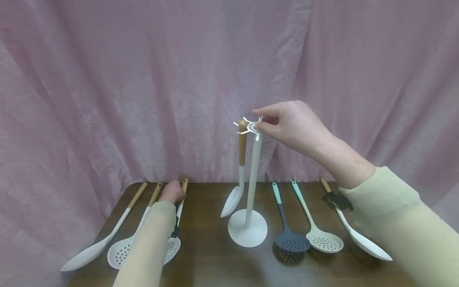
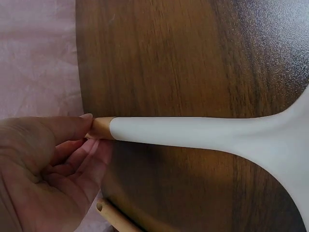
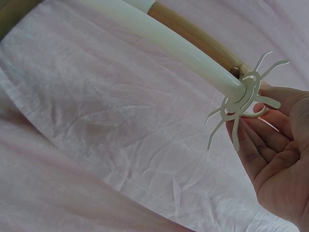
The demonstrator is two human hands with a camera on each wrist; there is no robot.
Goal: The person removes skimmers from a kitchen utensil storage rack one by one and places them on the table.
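The hooked top of the white utensil stand, which is set upright near the middle of the wooden table, is pinched by the curled fingers of the right hand, and one spoon with a wooden handle is hung from a hook beside them. The wooden handle end of a white slotted skimmer lying flat at the table's left is gripped by the left hand, between thumb and curled fingers. Two more white utensils are laid just to its left, and three to the right of the stand.

A stand is being kept mid-table; three utensils are lying at nine o'clock, three at three.
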